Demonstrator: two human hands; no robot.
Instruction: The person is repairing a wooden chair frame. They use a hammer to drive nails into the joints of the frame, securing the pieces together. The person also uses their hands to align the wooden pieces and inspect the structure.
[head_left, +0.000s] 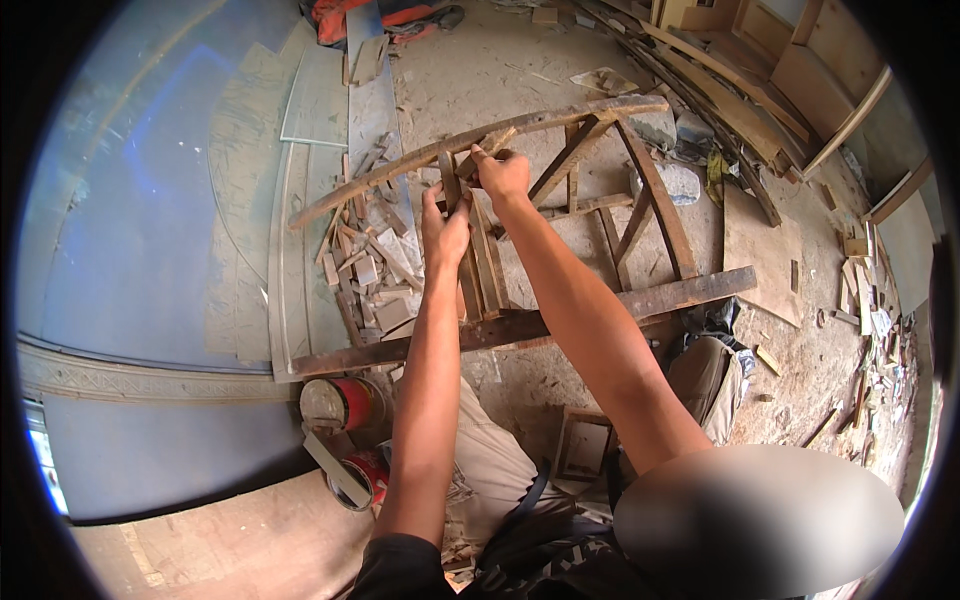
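Observation:
A dark wooden frame stretches across the middle, with a long top rail (590, 108), a thick bottom rail (685, 292) and several upright and slanted slats between them. My left hand (446, 232) grips an upright wooden slat (449, 178) just below the top rail, thumb on one side and fingers on the other. Beside it, my right hand (502, 175) is closed on a short wood piece (498, 139) that lies against the top rail. The fingers partly hide where this piece meets the slat.
Wood offcuts (395, 268) are heaped behind the frame on the left. Two red tins (362, 402) stand near my left forearm. Glass sheets (315, 105) lie at the far left. Long boards (715, 90) and a wooden cabinet (830, 60) fill the far right. Scraps litter the right floor.

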